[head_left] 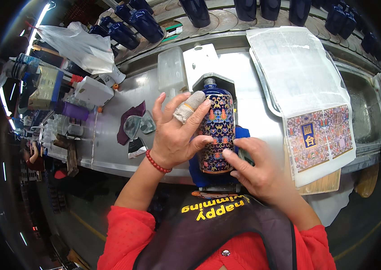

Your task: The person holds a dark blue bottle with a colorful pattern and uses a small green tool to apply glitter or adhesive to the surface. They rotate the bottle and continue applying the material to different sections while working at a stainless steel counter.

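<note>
A dark blue bottle (217, 130) with a gold, red and blue floral pattern lies neck away on a support, blue cloth showing (242, 133) beside it. My left hand (174, 130) rests along its left side, fingers spread, with index finger and thumb touching the patterned surface. A grey cloth finger cover (189, 107) wraps one finger of that hand. My right hand (258, 168) is at the bottle's lower right, its extended fingertips against the pattern. To the right lies a floral decal sheet (321, 137), with pale backing sheets (296, 67) above it.
Several blue bottles (195, 13) stand on the conveyor of round plates (217, 20) at the back. A metal sink (359, 108) is on the right. Dark cloth scraps (132, 121) and a translucent plastic box (171, 69) are on the steel table (138, 87).
</note>
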Action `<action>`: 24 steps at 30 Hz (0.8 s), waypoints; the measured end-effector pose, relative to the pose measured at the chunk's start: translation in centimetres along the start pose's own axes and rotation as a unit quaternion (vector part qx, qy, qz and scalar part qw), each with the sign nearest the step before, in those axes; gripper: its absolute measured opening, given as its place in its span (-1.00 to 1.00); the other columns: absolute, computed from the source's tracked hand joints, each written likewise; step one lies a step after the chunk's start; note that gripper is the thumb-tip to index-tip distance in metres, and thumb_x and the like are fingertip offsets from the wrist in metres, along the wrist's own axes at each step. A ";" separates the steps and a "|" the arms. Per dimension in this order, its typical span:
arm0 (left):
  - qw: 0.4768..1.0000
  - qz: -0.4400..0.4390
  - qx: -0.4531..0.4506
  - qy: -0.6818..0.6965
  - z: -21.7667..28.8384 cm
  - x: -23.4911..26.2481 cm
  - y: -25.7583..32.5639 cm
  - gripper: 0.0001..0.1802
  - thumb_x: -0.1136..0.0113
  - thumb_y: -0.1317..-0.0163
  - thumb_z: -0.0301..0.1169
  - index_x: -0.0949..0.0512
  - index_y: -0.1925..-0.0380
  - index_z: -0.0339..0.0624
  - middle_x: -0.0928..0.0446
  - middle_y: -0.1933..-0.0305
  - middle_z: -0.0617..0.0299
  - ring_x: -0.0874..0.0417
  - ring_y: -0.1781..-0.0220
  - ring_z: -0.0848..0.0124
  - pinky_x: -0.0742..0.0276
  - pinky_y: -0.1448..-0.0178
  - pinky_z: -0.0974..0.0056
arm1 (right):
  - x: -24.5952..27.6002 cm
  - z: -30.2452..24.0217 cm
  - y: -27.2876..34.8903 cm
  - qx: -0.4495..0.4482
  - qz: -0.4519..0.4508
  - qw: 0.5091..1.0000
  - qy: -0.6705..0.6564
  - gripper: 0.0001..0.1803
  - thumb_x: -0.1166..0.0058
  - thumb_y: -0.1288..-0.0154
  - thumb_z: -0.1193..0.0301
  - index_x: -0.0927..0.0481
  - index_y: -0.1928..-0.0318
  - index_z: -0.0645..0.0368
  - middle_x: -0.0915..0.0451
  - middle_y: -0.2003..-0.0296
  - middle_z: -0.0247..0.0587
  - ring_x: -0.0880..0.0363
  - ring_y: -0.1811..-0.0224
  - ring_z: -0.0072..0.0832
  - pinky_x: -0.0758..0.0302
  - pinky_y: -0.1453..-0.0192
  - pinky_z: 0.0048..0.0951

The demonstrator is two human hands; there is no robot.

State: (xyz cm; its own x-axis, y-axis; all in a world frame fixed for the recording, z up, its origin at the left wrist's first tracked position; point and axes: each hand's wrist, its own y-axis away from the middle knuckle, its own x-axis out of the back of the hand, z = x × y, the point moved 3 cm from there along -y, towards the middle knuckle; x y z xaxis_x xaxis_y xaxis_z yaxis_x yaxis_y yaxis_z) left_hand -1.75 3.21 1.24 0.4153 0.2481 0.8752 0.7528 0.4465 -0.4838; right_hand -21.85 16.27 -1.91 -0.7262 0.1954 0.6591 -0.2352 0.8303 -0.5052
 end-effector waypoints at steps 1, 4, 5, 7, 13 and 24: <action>1.000 0.004 0.004 0.002 -0.2 -0.1 -0.2 -0.21 0.05 -0.50 0.29 -0.59 -0.37 -0.10 -0.67 -0.28 0.11 -0.44 -0.44 0.13 0.11 -0.65 -0.24 | 0.2 0.3 -0.4 -0.018 -0.005 1.000 -0.003 -0.33 -0.37 -0.16 0.44 -0.59 -0.34 0.07 -0.49 -0.22 -0.07 -0.52 -0.20 -0.05 -0.49 -0.20 -0.07; 0.999 0.009 0.021 0.022 -0.5 -0.4 -0.5 -0.23 0.00 -0.49 0.28 -0.60 -0.37 -0.09 -0.65 -0.28 0.04 -0.43 -0.41 0.07 0.09 -0.65 -0.22 | 0.1 1.8 -2.3 -0.060 0.008 0.998 0.002 -0.20 -0.41 -0.22 0.37 -0.44 -0.48 0.13 -0.45 -0.28 -0.02 -0.49 -0.24 0.01 -0.46 -0.26 -0.05; 0.999 0.014 0.025 0.029 -0.6 -0.5 -0.5 -0.23 -0.01 -0.49 0.28 -0.60 -0.36 -0.09 -0.65 -0.27 0.03 -0.43 -0.40 0.05 0.08 -0.65 -0.22 | -0.1 2.2 -2.8 -0.077 0.012 0.997 0.005 -0.19 -0.40 -0.24 0.36 -0.41 -0.50 0.14 -0.44 -0.29 0.00 -0.49 -0.25 0.02 -0.45 -0.27 -0.05; 0.998 0.014 0.037 0.051 -0.8 -0.5 -0.6 -0.25 -0.05 -0.47 0.28 -0.61 -0.35 -0.06 -0.64 -0.26 0.02 -0.43 -0.39 0.03 0.06 -0.64 -0.23 | -0.4 2.7 -3.4 -0.083 -0.002 0.997 0.006 -0.20 -0.38 -0.32 0.31 -0.38 -0.52 0.19 -0.41 -0.33 0.06 -0.47 -0.27 0.05 -0.45 -0.32 -0.05; 0.998 0.010 0.039 0.058 -1.0 -0.6 -1.1 -0.27 -0.12 -0.43 0.26 -0.63 -0.34 -0.01 -0.62 -0.26 0.03 -0.40 -0.40 0.01 0.04 -0.63 -0.26 | -0.7 3.1 -3.8 -0.093 -0.026 0.995 -0.015 -0.20 -0.37 -0.35 0.28 -0.38 -0.51 0.24 -0.40 -0.33 0.09 -0.47 -0.28 0.05 -0.45 -0.38 -0.05; 0.998 0.001 0.044 0.054 -1.0 -0.4 -0.9 -0.32 -0.17 -0.42 0.22 -0.65 -0.31 0.02 -0.59 -0.32 0.00 -0.35 -0.44 0.00 0.06 -0.64 -0.22 | -1.0 3.8 -4.0 -0.094 -0.026 0.995 -0.029 -0.16 -0.39 -0.34 0.25 -0.35 -0.54 0.25 -0.35 -0.37 0.11 -0.47 -0.28 0.02 -0.45 -0.39 -0.06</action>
State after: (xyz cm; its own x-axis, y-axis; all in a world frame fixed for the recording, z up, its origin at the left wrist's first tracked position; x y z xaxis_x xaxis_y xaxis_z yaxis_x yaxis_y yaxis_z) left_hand -2.10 1.80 1.35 0.4728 0.1569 0.8671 0.7065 0.5206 -0.4794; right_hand -22.64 10.79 -2.69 -0.7531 0.1234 0.6462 -0.1528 0.9226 -0.3543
